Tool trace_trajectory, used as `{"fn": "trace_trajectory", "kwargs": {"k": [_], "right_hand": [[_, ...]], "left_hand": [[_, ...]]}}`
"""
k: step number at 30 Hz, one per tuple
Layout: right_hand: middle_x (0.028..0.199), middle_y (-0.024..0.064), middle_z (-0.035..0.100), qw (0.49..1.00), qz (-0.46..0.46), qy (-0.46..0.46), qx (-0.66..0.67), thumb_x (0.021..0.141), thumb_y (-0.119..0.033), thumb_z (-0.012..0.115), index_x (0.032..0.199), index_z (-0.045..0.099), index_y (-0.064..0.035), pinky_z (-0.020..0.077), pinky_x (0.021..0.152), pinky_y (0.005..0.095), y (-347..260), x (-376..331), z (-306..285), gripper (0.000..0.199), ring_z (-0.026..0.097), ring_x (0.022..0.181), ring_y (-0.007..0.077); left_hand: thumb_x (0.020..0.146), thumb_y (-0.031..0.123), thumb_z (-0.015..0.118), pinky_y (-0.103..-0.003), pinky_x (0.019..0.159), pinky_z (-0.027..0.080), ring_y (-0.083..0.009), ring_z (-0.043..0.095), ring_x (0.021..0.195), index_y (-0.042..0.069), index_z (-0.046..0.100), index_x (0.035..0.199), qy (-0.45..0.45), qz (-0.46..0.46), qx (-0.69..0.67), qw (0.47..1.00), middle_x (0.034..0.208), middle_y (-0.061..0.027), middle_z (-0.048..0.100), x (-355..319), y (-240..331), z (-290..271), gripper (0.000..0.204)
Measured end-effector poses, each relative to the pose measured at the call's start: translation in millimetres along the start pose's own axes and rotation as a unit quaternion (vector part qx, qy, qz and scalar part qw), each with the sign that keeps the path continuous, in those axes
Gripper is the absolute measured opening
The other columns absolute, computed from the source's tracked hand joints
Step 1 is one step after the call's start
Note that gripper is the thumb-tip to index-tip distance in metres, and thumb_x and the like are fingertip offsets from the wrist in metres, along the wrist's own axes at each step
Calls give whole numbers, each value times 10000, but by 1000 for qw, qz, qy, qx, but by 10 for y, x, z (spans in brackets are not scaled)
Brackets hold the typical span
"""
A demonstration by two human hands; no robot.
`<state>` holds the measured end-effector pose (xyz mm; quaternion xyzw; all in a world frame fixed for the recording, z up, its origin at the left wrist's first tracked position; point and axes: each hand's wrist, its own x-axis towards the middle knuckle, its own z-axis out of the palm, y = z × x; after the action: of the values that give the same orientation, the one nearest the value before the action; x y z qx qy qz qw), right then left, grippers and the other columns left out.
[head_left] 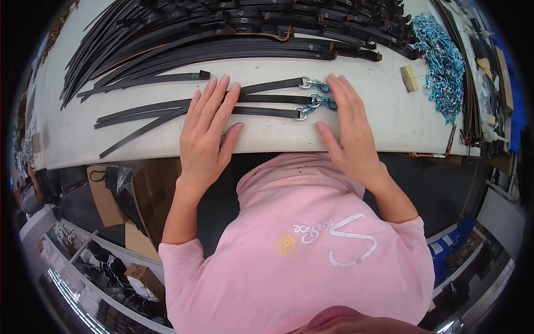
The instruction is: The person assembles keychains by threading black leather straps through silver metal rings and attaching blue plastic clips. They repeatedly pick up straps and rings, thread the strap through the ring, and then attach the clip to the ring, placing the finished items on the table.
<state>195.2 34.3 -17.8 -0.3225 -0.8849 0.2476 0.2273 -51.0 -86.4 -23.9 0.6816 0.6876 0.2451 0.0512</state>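
Three black leather straps lie side by side on the white table, their tails fanning out to the left. Each has a silver ring at its right end, with blue-and-silver metal clips or chain beside the rings. Across the middle of the straps rests my left hand, flat with its fingers stretched out and nothing held. My right hand is open at the ring ends, fingers extended next to the blue metal pieces. Just beyond my left fingertips lies another black strap with a folded end.
A large pile of black straps covers the back of the table. At the right are a heap of blue-and-silver chains, a small yellowish block and hanging brown cords. A cardboard box stands below the table edge.
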Motion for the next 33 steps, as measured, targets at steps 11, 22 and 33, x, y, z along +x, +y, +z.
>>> {"fn": "trace_trajectory", "kwargs": {"k": [11,22,33], "right_hand": [[1346,133,608,996,-70,-23,49,857,52,577,1234,640,11,468,1040,414,39,98,152,385,547,1276,332],[1167,88,689,992,13,12,123,856,12,648,1097,713,-40,495,945,382,69,244,117,254,598,1135,302],[907,67,598,997,25,-51,46,798,-7,705,960,682,-34,468,792,360,38,558,47,166,564,895,251]], "left_hand": [[946,66,566,-472,1164,332,-295,496,1357,79,582,1382,-7,-5,-1,1000,1425,-102,569,30,-97,-3,437],[943,63,572,-480,1163,322,-293,502,1358,69,620,1341,0,-23,-28,999,1412,-108,583,28,-113,23,401],[887,37,658,-398,1020,411,-271,582,1196,78,720,1150,79,-103,-66,989,1240,-67,666,157,-3,132,273]]}}
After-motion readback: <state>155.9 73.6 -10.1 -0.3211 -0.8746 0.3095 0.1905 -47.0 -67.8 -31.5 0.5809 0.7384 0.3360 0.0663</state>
